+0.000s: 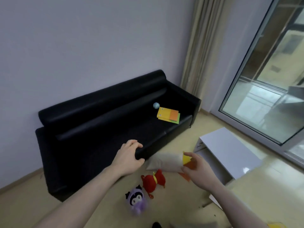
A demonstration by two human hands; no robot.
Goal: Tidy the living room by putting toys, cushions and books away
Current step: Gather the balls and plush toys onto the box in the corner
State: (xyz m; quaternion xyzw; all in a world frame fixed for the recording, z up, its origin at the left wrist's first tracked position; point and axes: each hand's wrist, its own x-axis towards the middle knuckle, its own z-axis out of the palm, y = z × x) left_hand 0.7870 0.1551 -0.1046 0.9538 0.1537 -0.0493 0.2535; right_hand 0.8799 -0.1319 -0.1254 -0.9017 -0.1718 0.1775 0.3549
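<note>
My right hand (195,167) holds a yellow-orange book (187,160); my left hand (129,156) is curled and empty.

The stack of books (168,115) lies far ahead on the sofa (98,129), slightly right; the beige cushion (164,161) lies on the floor between my hands.

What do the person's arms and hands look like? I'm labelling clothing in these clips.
Both forearms are bare as far as the frame shows: no sleeves in view. The left hand and right hand wear no gloves, and no watch, ring or bracelet shows. The picture is somewhat blurred, so small items could be missed.
</note>
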